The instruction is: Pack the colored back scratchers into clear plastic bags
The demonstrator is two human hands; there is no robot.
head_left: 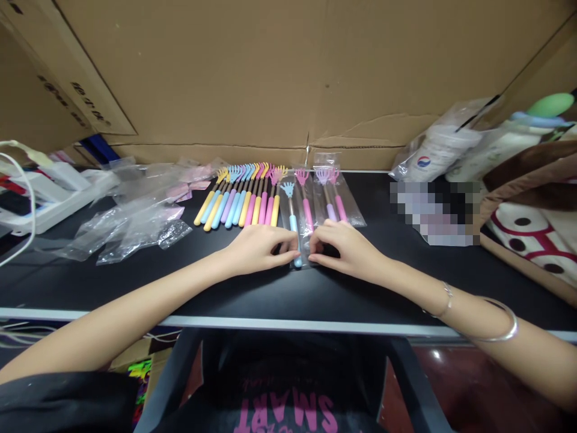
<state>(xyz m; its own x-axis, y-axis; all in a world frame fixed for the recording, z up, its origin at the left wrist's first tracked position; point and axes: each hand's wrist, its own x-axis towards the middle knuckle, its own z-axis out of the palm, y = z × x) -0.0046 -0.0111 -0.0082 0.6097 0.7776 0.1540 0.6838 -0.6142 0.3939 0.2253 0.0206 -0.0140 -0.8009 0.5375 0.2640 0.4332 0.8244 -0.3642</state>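
A large cardboard panel (324, 72) was set upright behind the work, and in front of it a black tabletop (252, 294) was spread across the view. On its left a loose heap of clear sleeves (139, 216) was left, crumpled and overlapping; at the far right a bagged white cup (444, 153) was placed. Near the middle a row of back scratchers (246, 207) was laid side by side, claws pointed away from the person, with handles in yellow, blue, lilac and pink. The left hand (264, 249) was rested at the lower end of a blue scratcher (293, 222), fingers curled towards the thumb in a narrow gap; whether its handle or film was pinched could not be told. The right hand (347, 252) was held just beside it in a similar narrow curl, above clear film, and a grip there could not be made out either. To the right of the blue scratcher a pink scratcher (307, 207) was seen in film, and beyond that a lilac scratcher (331, 210) was likewise covered. For neat work, the film was judged best handled lightly by its edges and kept flat, with the blue handle held straight and the thin claws spared any pressure, since they could snag.
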